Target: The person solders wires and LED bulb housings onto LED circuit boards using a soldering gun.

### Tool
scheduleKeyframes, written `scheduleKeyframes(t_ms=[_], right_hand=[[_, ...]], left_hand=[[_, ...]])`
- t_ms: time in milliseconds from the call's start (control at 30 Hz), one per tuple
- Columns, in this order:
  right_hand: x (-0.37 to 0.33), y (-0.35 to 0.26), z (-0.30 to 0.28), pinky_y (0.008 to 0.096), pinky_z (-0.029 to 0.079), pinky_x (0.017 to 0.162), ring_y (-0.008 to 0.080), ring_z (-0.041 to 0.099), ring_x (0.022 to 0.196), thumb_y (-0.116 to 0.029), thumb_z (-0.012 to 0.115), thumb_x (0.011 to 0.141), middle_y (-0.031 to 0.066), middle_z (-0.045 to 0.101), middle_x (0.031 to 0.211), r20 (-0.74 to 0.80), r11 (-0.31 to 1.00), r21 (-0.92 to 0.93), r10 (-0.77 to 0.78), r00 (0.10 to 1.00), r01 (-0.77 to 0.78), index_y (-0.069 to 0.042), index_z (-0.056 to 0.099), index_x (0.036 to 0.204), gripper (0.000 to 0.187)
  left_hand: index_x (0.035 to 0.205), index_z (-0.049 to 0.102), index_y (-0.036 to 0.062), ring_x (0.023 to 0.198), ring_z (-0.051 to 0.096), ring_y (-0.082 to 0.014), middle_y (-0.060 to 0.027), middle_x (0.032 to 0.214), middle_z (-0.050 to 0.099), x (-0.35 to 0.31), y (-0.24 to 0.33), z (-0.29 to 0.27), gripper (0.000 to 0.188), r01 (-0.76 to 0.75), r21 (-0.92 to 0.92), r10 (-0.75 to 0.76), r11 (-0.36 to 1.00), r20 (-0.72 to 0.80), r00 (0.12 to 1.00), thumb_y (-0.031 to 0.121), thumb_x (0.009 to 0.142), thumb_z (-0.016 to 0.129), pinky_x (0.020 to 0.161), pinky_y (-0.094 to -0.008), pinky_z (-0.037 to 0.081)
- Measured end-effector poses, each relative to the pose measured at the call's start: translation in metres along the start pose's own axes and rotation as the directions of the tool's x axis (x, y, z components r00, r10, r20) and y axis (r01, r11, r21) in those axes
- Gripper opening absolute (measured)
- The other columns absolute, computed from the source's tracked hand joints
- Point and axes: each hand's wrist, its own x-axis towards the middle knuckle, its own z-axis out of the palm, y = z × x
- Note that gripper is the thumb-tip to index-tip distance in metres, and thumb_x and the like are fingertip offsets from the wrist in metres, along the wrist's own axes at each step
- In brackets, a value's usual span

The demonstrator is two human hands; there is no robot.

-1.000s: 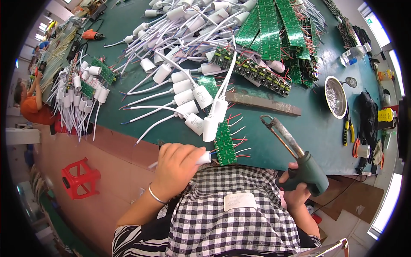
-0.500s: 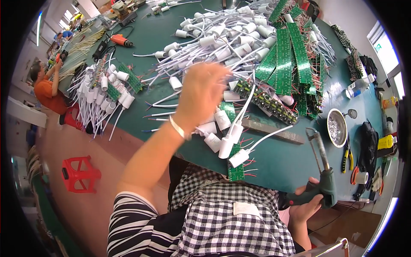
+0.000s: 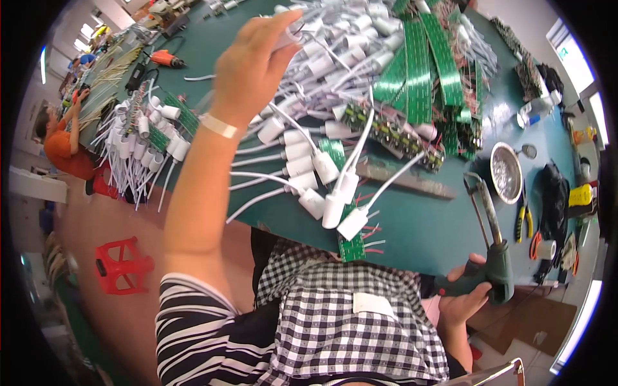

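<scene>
My left hand [image 3: 252, 67] reaches over the far pile of white lamp holders with cables [image 3: 331, 61]. Its fingers and thumb curve round a white lamp holder [image 3: 286, 41], partly hidden by the hand. At the right front, my right hand [image 3: 468, 301] grips a dark green soldering gun [image 3: 499, 273], its metal tip pointing up and away. Between the hands, several lamp holders [image 3: 333, 209] lie in a row near the table edge. Some rest over a small green circuit board [image 3: 352, 249] with red and white wires. A metal bar [image 3: 402, 180] lies behind them.
Long green circuit boards [image 3: 418, 71] are stacked at the far right. Nearby are a metal bowl [image 3: 506, 174], yellow-handled pliers [image 3: 524, 222] and a plastic bottle [image 3: 539, 108]. Another lamp-holder bundle [image 3: 138, 145] lies left. A red stool [image 3: 124, 265] stands on the floor; a person in orange [image 3: 67, 151] sits beyond.
My left hand has moved up and left, from over the middle of the table to the far pile. The right hand still holds the soldering gun, almost unmoved. The view has shifted slightly.
</scene>
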Motion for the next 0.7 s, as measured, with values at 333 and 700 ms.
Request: scheduleKeyframes(t_ms=[333, 700], right_hand=[[-0.017, -0.004, -0.022, 0.0267, 0.048, 0.059, 0.0158, 0.061, 0.061, -0.062, 0.051, 0.084, 0.0088, 0.062, 0.070, 0.497, 0.904, -0.377, 0.379, 0.780, -0.199, 0.003, 0.056, 0.109, 0.070], [-0.057, 0.004, -0.054, 0.0377, 0.049, 0.083, 0.0274, 0.064, 0.094, -0.027, 0.072, 0.077, 0.0173, 0.061, 0.111, 0.502, 0.966, -0.181, 0.253, 0.827, -0.186, 0.004, 0.053, 0.116, 0.053]], left_hand=[[0.091, 0.060, 0.0086, 0.063, 0.058, -0.0260, -0.0064, 0.077, 0.058, -0.166, 0.147, -0.061, 0.015, 0.526, -0.241, -0.281, 0.816, 0.631, 0.724, 0.015, 0.078, 0.067, 0.055, -0.0354, 0.045], [0.083, 0.058, 0.0054, 0.064, 0.056, -0.0258, -0.0062, 0.075, 0.060, -0.162, 0.167, -0.054, 0.007, 0.554, -0.186, -0.330, 0.812, 0.637, 0.697, 0.006, 0.078, 0.064, 0.057, -0.0358, 0.040]])
